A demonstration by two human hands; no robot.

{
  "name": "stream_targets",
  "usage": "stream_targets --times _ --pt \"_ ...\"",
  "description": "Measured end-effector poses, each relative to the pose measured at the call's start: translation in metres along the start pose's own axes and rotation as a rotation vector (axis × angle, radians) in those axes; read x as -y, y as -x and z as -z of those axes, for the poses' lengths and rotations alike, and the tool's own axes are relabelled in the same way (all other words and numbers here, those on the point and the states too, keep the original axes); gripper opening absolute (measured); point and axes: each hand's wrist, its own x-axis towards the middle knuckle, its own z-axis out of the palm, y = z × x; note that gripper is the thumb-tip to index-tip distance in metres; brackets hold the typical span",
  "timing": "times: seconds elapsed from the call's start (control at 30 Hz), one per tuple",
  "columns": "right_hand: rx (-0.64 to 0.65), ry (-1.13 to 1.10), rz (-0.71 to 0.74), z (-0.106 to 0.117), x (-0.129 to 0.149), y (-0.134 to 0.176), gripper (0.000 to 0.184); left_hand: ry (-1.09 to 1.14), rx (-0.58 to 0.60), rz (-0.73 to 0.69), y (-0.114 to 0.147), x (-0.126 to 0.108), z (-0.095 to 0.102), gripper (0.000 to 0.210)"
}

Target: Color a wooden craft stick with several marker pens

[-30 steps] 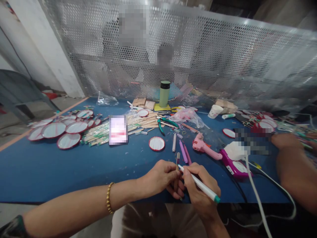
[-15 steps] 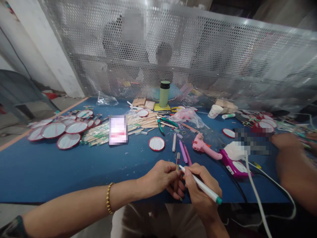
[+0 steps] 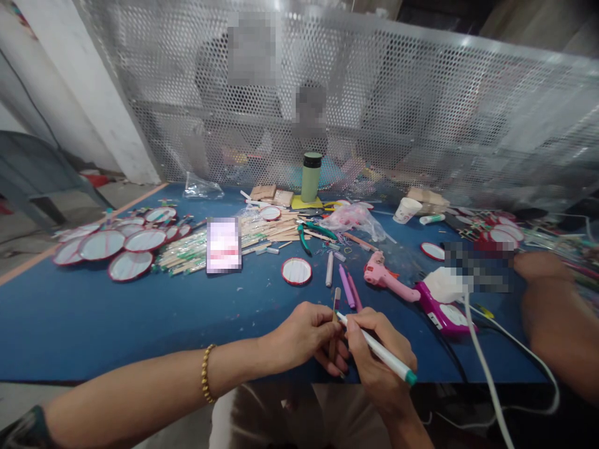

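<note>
My left hand (image 3: 313, 333) is closed around a thin flat wooden stick (image 3: 337, 298), which stands nearly upright with its pale upper end above my fingers. In my right hand (image 3: 386, 355) is a white marker pen (image 3: 381, 349) with a green end, held like a pen. Its tip touches or almost touches the stick just above my left thumb. Beyond my hands lie purple pens (image 3: 347, 285), a pale grey marker (image 3: 329, 269) and a round white disc with a red rim (image 3: 296, 272).
A pink glue gun (image 3: 388, 280) and a purple power strip (image 3: 444, 312) with cables lie at right, near another person's arm (image 3: 552, 305). Red-rimmed discs (image 3: 100, 245), bundled sticks (image 3: 187, 252), a phone (image 3: 224, 245), green pliers (image 3: 305, 240), a green bottle (image 3: 311, 178) and a paper cup (image 3: 407, 210) stand or lie farther back.
My right hand and the marker have shifted slightly left, bringing the tip closer to the stick. My left hand and the stick stay almost still.
</note>
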Motion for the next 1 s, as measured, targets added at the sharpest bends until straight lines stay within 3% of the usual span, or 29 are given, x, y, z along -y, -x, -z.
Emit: stream_targets --times 1.0 --pt "0.059 -0.006 0.038 0.0013 -0.0017 -0.0006 0.009 -0.026 -0.008 -0.003 0.0011 -0.0021 -0.0002 0.049"
